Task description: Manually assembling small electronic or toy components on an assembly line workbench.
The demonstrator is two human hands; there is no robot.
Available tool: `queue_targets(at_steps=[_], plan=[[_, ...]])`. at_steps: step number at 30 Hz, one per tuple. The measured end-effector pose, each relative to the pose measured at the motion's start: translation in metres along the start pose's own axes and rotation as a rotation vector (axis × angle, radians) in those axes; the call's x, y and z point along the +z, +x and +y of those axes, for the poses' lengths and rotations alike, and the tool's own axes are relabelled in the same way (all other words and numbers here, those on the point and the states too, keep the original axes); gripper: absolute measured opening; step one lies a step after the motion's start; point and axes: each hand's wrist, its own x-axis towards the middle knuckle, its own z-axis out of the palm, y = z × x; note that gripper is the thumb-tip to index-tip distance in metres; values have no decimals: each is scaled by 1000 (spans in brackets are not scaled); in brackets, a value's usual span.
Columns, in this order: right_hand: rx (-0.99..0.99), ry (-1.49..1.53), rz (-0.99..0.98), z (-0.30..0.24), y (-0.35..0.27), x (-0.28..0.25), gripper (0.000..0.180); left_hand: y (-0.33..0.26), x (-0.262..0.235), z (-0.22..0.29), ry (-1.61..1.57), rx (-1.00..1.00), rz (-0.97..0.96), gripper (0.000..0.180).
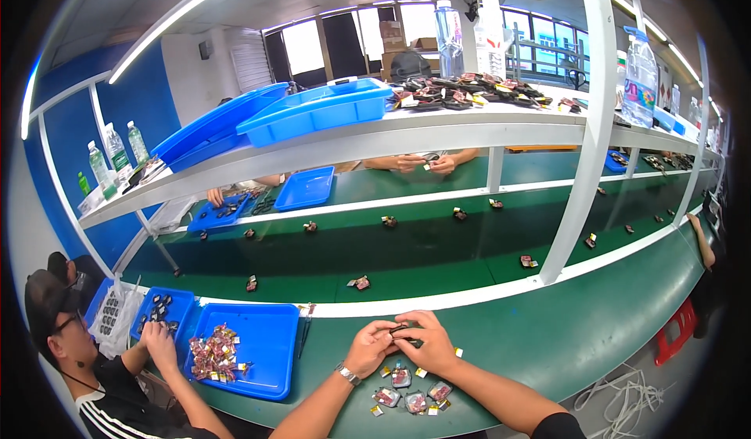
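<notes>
Between both hands sits a small dark part (400, 330), pinched by left hand (369, 347) and right hand (429, 340), fingers closed round it. Just below the hands, several small wrapped pieces (411, 392) wait unhandled; blue tray (270, 361) to the left holds more.

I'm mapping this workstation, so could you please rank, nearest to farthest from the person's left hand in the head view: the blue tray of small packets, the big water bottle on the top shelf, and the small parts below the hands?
From the left hand:
1. Small parts, just below.
2. Blue tray, to its left.
3. Water bottle, far upper right.
</notes>
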Motion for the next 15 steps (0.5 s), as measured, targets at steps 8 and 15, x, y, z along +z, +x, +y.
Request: queue_targets(at_steps=[8, 15], plan=[[-91, -23, -66, -6, 4, -2, 18, 1, -6, -7, 7, 84, -7, 20], [-85, -78, -21, -2, 3, -9, 18, 0, 8, 3, 18, 49, 34, 29]])
